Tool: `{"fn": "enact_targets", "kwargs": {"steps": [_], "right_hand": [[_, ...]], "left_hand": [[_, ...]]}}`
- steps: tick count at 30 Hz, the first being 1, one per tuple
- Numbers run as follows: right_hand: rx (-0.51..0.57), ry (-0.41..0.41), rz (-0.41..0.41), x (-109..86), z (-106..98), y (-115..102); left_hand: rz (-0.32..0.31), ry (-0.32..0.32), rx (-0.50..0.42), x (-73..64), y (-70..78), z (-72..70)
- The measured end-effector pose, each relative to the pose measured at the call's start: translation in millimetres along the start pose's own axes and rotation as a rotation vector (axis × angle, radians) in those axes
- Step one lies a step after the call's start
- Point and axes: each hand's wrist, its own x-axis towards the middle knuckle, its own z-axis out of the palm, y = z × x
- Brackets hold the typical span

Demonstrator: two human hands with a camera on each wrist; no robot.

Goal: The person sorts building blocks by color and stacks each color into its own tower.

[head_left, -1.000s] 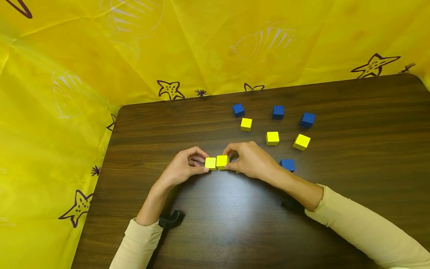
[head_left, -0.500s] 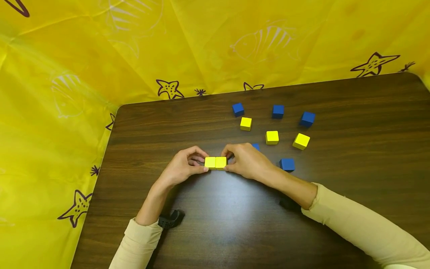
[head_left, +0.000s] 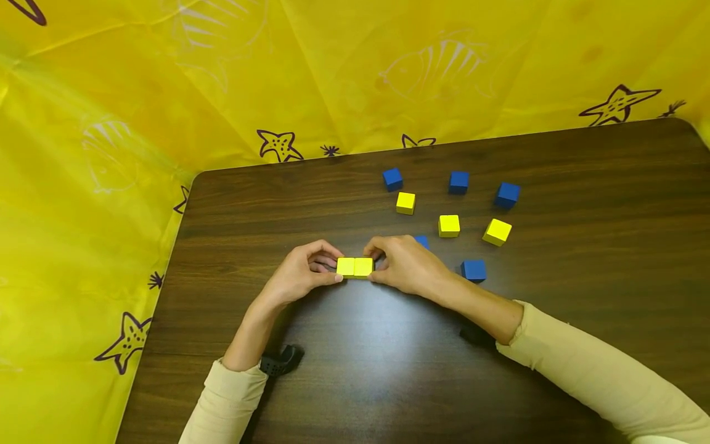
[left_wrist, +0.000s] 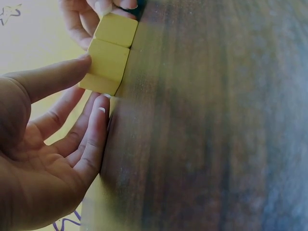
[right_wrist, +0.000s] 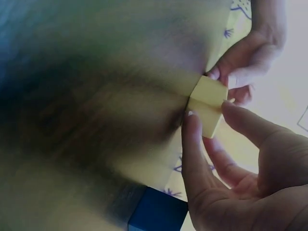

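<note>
Two yellow cubes stand side by side on the table, their faces touching. The left yellow cube is pinched between thumb and fingers of my left hand. On the other side, my right hand pinches the right yellow cube. In the left wrist view the near cube has the thumb against one side and fingertips at its lower end. The right wrist view shows thumb and index finger on opposite sides of the other cube.
Behind the right hand lie yellow cubes and blue cubes, scattered on the wooden table. One blue cube is partly hidden by that hand; another blue cube sits beside its wrist. A yellow patterned cloth hangs behind.
My right hand has moved its yellow cube slightly left, closing the narrow gap to the left cube. Since half a second ago, both hands have stayed nearly still.
</note>
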Motion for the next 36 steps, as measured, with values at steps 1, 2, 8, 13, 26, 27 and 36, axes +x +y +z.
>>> {"fn": "enact_targets", "kwargs": {"steps": [1,2,8,13,26,27,36], "right_hand": [[0.003,0.002,-0.001,-0.4,-1.0,-0.2],[0.007,0.002,-0.002,-0.9,-2.3,-0.6],[0.076,-0.005,-0.005,-4.9,-17.1,-8.3],[0.121,0.011,-0.007,-5.9,-27.7,-12.7],[0.128,0.102,-0.129,0.7,-41.9,-7.9],[0.12,0.11,-0.132,1.1,-44.7,-7.3],[0.067,0.149,-0.072,2.2,-73.6,2.0]], "left_hand": [[0.0,0.0,0.001,0.1,0.2,0.0],[0.0,-0.001,0.002,0.1,0.3,0.0],[-0.008,-0.002,-0.008,0.1,0.7,-0.5],[-0.016,0.002,-0.007,-0.6,-0.1,-0.8],[-0.003,0.004,0.001,-0.3,0.3,-1.2],[-0.004,0.004,0.001,-0.1,0.2,-1.1],[-0.012,0.009,0.01,0.8,0.3,0.7]]}}
